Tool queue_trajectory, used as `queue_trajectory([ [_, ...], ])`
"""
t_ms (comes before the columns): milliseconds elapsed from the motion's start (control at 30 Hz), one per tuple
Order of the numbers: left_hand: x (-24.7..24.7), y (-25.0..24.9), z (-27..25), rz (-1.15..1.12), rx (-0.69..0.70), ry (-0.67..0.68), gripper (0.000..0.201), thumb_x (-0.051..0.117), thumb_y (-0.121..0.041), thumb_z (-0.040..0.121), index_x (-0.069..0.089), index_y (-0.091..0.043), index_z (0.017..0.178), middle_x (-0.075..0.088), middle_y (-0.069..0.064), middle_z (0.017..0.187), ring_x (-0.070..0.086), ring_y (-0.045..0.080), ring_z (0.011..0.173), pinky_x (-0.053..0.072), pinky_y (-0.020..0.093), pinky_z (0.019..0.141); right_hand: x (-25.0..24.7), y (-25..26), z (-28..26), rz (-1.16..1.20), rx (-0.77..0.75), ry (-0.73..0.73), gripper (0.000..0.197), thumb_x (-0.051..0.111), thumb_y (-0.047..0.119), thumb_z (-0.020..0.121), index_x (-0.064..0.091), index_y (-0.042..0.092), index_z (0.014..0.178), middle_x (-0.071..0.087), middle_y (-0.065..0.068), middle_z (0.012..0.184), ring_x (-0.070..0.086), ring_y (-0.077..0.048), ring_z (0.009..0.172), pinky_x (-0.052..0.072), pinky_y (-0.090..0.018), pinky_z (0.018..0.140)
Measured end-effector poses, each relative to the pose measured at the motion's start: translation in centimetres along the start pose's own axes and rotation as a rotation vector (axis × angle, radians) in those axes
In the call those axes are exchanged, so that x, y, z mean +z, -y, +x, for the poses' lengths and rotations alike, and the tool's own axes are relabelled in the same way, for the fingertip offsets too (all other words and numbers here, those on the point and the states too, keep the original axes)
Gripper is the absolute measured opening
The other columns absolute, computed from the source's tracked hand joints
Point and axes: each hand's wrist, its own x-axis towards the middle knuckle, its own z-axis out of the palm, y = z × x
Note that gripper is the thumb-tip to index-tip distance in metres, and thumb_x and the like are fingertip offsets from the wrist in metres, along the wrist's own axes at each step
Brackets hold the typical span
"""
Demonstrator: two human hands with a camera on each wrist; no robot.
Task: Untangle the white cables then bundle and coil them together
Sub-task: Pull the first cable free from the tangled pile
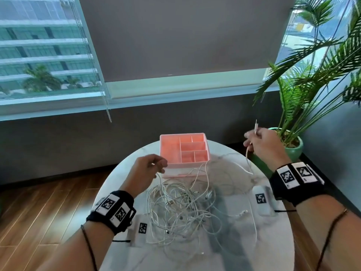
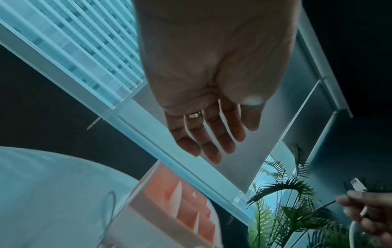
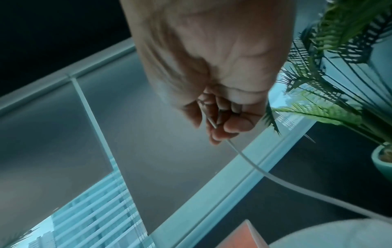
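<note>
A tangle of white cables [image 1: 181, 208] lies in the middle of the round marble table [image 1: 234, 251]. My right hand [image 1: 256, 141] is raised over the table's far right and grips one white cable [image 1: 247, 159], whose plug [image 1: 256, 126] sticks up above the fist. The right wrist view shows that cable [image 3: 275, 179] trailing from the curled right hand [image 3: 218, 120]. My left hand [image 1: 154, 165] hovers over the pile's far left. A strand ends at its fingers in the head view. In the left wrist view the left hand [image 2: 212, 134] has straight fingers with nothing between them.
A pink divided organiser [image 1: 170, 151] stands at the table's far side, just beyond the left hand. White tagged blocks [image 1: 261, 200] [image 1: 138, 233] sit at the right and left of the pile. A potted palm [image 1: 295, 151] stands on the floor right of the table.
</note>
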Motion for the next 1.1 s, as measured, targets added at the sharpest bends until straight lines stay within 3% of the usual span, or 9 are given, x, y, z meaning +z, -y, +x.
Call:
queue_trajectory([
  [200,2.3,-4.6,0.0,-0.186,0.088,0.080,0.017,0.058,-0.020,0.100,0.072,-0.011,0.101,0.077,0.004,0.097,0.074,0.025,0.085,0.052,0.033,0.064,2.6,5.2,-3.8,-0.043,-0.293,0.220,0.027,0.046,0.026,0.104,0.068,0.024,0.088,0.068,0.002,0.062,0.053,-0.006,0.047,0.041,-0.023,0.047],
  [367,5.7,-6.1,-0.5,-0.247,0.107,0.199,0.026,0.048,-0.026,0.105,0.067,-0.013,0.117,0.075,-0.003,0.097,0.072,0.015,0.092,0.055,0.041,0.075,7.8,6.4,-7.5,-0.027,-0.397,0.527,0.023,0.045,0.026,0.105,0.064,0.025,0.093,0.058,0.030,0.054,0.056,0.011,0.054,0.040,-0.013,0.060],
  [467,6.6,-5.3,-0.4,-0.276,0.109,0.121,0.027,0.050,-0.024,0.104,0.070,-0.009,0.113,0.073,0.011,0.093,0.066,0.020,0.083,0.059,0.052,0.081,9.8,6.2,-8.7,0.019,-0.425,0.570,0.029,0.039,0.027,0.107,0.067,0.016,0.104,0.060,0.023,0.071,0.058,0.016,0.064,0.039,-0.006,0.063],
  [533,6.2,-5.1,-0.5,-0.313,0.111,0.046,0.030,0.046,-0.018,0.106,0.072,-0.004,0.103,0.072,0.018,0.090,0.062,0.025,0.075,0.057,0.043,0.069,10.5,5.4,-8.9,-0.009,-0.429,0.622,0.028,0.040,0.026,0.106,0.065,0.016,0.100,0.060,0.020,0.078,0.056,0.015,0.065,0.037,-0.005,0.062],
  [633,4.2,-5.4,-0.4,-0.486,0.032,-0.115,0.036,0.039,-0.023,0.109,0.065,-0.004,0.093,0.074,0.015,0.084,0.071,0.030,0.077,0.059,0.043,0.074,10.7,2.9,-8.9,-0.085,-0.382,0.696,0.031,0.041,0.027,0.105,0.063,0.020,0.086,0.054,0.014,0.069,0.051,0.005,0.058,0.037,-0.013,0.059],
  [733,1.3,-5.0,0.3,-0.715,-0.023,-0.214,0.035,0.037,-0.027,0.109,0.056,-0.008,0.087,0.051,0.005,0.056,0.057,0.023,0.051,0.059,0.041,0.059,9.5,-1.0,-8.8,-0.133,-0.307,0.769,0.030,0.043,0.019,0.104,0.060,0.023,0.079,0.056,0.011,0.070,0.051,0.005,0.061,0.038,-0.014,0.062],
  [900,-2.9,-2.9,0.7,-0.725,-0.003,-0.377,0.042,0.039,-0.034,0.108,0.046,-0.018,0.071,0.027,-0.003,0.054,0.024,0.009,0.042,0.024,0.016,0.039,4.8,-9.3,-7.1,-0.272,-0.003,0.700,0.034,0.051,0.032,0.102,0.066,0.018,0.075,0.051,0.003,0.059,0.044,-0.006,0.049,0.035,-0.024,0.051],
  [1000,-4.4,-1.5,0.6,-0.666,-0.009,-0.402,0.043,0.038,-0.035,0.109,0.043,-0.018,0.070,0.026,-0.003,0.054,0.022,0.010,0.042,0.020,0.016,0.040,1.1,-12.8,-5.5,-0.349,0.045,0.561,0.040,0.055,0.043,0.098,0.068,0.018,0.069,0.054,-0.003,0.058,0.051,-0.017,0.052,0.040,-0.031,0.057],
  [1100,-3.8,-0.7,0.3,-0.539,-0.011,-0.383,0.044,0.036,-0.036,0.109,0.041,-0.015,0.071,0.028,-0.004,0.054,0.022,0.009,0.042,0.020,0.018,0.041,-2.0,-12.2,-3.9,-0.317,0.081,0.375,0.037,0.060,0.032,0.097,0.070,0.011,0.068,0.053,0.006,0.047,0.048,-0.012,0.050,0.034,-0.028,0.053],
])
